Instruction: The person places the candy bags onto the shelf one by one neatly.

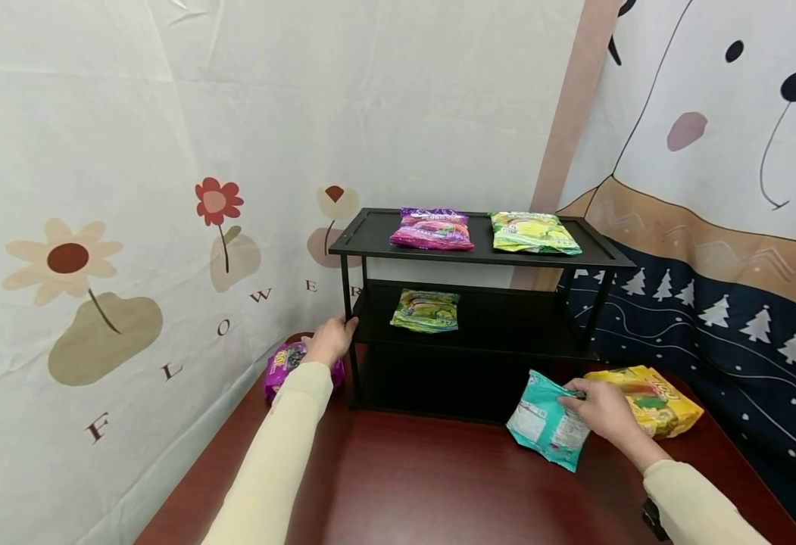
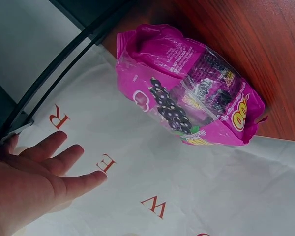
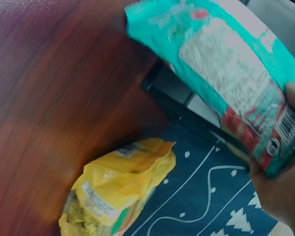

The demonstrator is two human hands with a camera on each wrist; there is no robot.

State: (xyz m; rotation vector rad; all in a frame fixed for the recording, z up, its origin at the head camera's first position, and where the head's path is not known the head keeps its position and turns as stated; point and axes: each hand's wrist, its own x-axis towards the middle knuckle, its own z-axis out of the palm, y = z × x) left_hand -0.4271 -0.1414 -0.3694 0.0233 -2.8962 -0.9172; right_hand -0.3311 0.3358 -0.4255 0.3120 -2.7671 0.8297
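Note:
My right hand pinches a teal candy bag by its upper edge, holding it in front of the shelf's lower right part. In the right wrist view the teal bag shows a printed back with a barcode. Beside that hand lies a yellow candy bag. My left hand is at the left post of a black tiered shelf, its visible fingers loosely extended; the contact with the post is partly hidden. Below it a purple candy bag with a blackberry-like picture lies on the table.
On the shelf's top tier lie a purple-pink bag and a yellow-green bag. A green bag lies on the middle tier. The shelf stands on a reddish-brown wooden table, with printed cloth hanging behind.

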